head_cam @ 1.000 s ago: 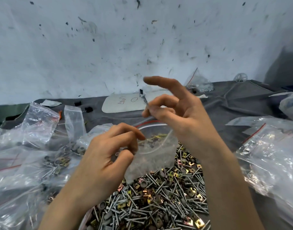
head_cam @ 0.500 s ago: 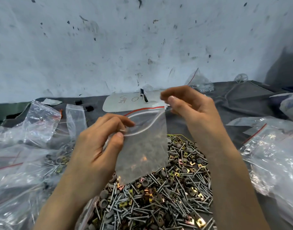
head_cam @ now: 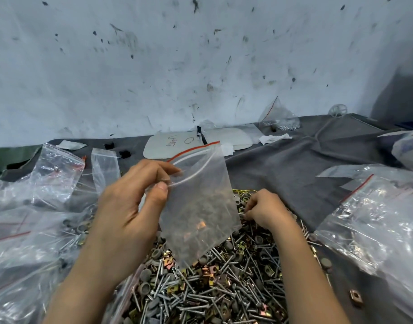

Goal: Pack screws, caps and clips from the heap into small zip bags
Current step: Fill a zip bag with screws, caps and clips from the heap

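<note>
The left hand (head_cam: 128, 220) pinches one lip of the seemingly empty zip bag (head_cam: 201, 206) between thumb and forefinger, holding it open just above the heap (head_cam: 224, 288). The right hand (head_cam: 266, 210) rests on the heap's far side, fingers curled into it; whether they grip anything I cannot tell. Held by one lip, the mouth could sag shut and spill dropped pieces.

Left hand (head_cam: 128, 206) raised, thumb and forefinger pinched together; right hand (head_cam: 264, 209) lower, knuckles up, fingers curled downward
</note>
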Tool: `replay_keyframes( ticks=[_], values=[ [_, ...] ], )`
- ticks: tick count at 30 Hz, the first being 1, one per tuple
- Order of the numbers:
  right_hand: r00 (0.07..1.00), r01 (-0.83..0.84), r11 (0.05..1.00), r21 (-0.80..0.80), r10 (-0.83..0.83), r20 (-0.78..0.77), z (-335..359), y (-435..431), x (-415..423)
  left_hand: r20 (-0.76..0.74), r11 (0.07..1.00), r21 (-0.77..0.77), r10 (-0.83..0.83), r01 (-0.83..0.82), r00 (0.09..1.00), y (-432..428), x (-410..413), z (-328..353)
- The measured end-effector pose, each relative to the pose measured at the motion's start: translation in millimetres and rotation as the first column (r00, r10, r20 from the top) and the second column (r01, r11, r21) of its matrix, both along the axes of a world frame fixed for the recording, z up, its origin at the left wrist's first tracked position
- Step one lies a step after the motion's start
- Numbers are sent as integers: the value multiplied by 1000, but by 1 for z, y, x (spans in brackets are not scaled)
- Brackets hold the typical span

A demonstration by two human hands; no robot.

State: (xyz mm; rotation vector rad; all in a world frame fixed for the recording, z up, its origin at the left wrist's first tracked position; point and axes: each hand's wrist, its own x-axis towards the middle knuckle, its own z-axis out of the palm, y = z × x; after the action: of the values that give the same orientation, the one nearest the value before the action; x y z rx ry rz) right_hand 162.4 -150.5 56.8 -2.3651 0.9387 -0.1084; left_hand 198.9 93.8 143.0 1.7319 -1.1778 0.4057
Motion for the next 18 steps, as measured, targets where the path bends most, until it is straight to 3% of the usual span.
replay_keyframes(
  ticks=[3,6,8,11,13,18],
  values=[
    [999,-10,999,31,8,46,3,-2,-2,-7,1000,8,-11,11,1000,0,0,0],
    [939,-80,978,191,10,343,25,1,-10,-13,999,47,-18,19,1000,0,0,-1],
    [813,-223,939,263,30,582,51,11,-21,6,996,81,-30,30,1000,-1,-1,-1],
    [568,-444,879,173,127,814,88,32,-43,45,993,111,-46,41,998,-1,-3,-1],
    [471,-521,847,106,181,864,103,45,-53,47,992,114,-57,51,997,0,-5,0],
    [452,-482,876,21,229,862,111,55,-60,44,991,113,-71,66,996,0,-5,1]
  ],
)
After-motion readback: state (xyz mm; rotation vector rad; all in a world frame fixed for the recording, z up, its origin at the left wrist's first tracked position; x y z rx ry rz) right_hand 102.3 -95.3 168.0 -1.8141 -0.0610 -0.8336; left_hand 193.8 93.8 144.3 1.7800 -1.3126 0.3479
